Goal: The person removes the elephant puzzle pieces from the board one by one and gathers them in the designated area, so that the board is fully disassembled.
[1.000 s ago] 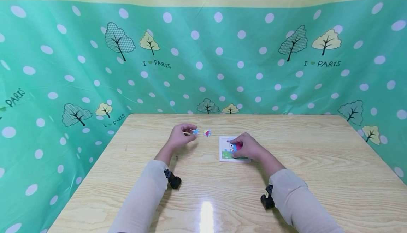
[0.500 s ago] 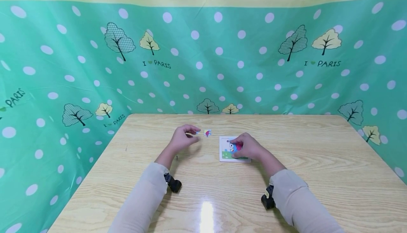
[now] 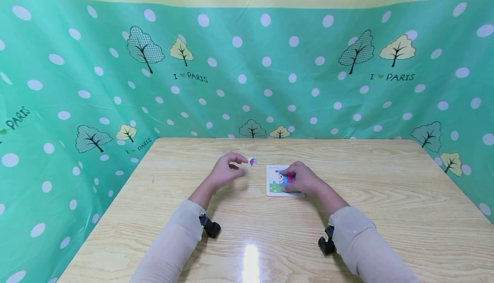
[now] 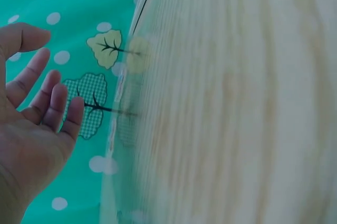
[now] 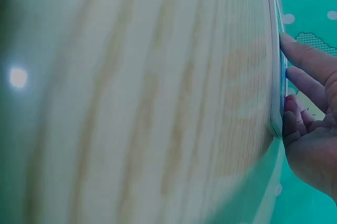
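Observation:
In the head view my left hand (image 3: 227,171) hovers with thumb and fingers apart, its fingertips beside a small puzzle piece (image 3: 252,161) with a red and yellow print. The left wrist view shows this hand's fingers (image 4: 39,82) loosely bent, with nothing visible between them. My right hand (image 3: 301,178) rests on a white-framed picture puzzle (image 3: 272,193), thumb and index finger spread across its blue and red figure. In the right wrist view, its fingertips (image 5: 288,42) touch the puzzle's face. Part of the picture is hidden under this hand.
Both hands work over a light wood-grain table (image 3: 239,223). A green dotted cloth (image 3: 247,81) hangs along its back and left side. Black wrist cameras (image 3: 211,228) sit below the sleeves.
My left hand has moved slightly right, towards the red and yellow piece. A blue piece seen at its fingertips earlier is now out of sight. The right hand stays on the puzzle.

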A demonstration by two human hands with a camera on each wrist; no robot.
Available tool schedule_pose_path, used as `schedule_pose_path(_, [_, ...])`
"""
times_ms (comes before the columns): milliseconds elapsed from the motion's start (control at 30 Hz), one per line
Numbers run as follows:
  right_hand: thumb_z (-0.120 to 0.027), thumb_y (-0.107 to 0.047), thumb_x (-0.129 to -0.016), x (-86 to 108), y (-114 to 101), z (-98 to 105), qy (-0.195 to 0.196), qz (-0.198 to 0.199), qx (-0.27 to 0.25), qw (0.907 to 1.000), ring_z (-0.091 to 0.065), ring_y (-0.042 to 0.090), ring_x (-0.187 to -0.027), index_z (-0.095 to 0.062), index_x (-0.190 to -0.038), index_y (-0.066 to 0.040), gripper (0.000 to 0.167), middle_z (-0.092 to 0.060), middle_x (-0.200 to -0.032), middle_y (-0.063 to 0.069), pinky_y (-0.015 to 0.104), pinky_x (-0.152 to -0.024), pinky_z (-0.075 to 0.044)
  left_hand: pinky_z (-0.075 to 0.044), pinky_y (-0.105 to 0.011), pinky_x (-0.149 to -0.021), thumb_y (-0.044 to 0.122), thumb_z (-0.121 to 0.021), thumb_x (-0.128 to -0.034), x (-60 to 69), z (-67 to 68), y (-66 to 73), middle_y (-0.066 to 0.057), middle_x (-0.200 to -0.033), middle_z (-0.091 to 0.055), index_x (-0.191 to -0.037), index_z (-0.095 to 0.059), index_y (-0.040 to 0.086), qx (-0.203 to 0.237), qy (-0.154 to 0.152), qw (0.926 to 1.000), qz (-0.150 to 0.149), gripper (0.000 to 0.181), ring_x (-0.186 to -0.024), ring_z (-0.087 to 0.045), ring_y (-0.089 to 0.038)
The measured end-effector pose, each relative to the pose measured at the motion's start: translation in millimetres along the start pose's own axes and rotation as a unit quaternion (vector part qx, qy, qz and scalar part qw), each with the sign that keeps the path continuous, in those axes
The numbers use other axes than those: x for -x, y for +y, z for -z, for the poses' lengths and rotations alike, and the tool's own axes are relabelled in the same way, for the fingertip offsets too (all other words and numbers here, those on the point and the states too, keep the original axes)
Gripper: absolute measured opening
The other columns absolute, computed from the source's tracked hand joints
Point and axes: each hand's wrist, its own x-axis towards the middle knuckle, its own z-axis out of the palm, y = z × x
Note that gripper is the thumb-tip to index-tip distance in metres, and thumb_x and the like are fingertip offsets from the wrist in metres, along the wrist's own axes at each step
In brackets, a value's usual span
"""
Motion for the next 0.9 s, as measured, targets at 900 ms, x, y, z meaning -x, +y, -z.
schedule_pose_path(900, [-0.084, -0.008, -0.086, 3.8, 5, 4, -0.026, 0.018, 0.027, 0.9991, -0.050, 0.039, -0.126, -0.069, -0.134, -0.004, 0.051, -0.048, -0.137, 0.019, 0.056, -0.112, -0.040, -0.050, -0.046, -0.103, 0.016, -0.085, -0.0817, 7.1, -25.2, 12.5, -0.012, -0.134, -0.055, -0.129, -0.066, 0.000, -0.039, -0.113, 0.9928, -0.008, 0.053, -0.124, -0.054, -0.033])
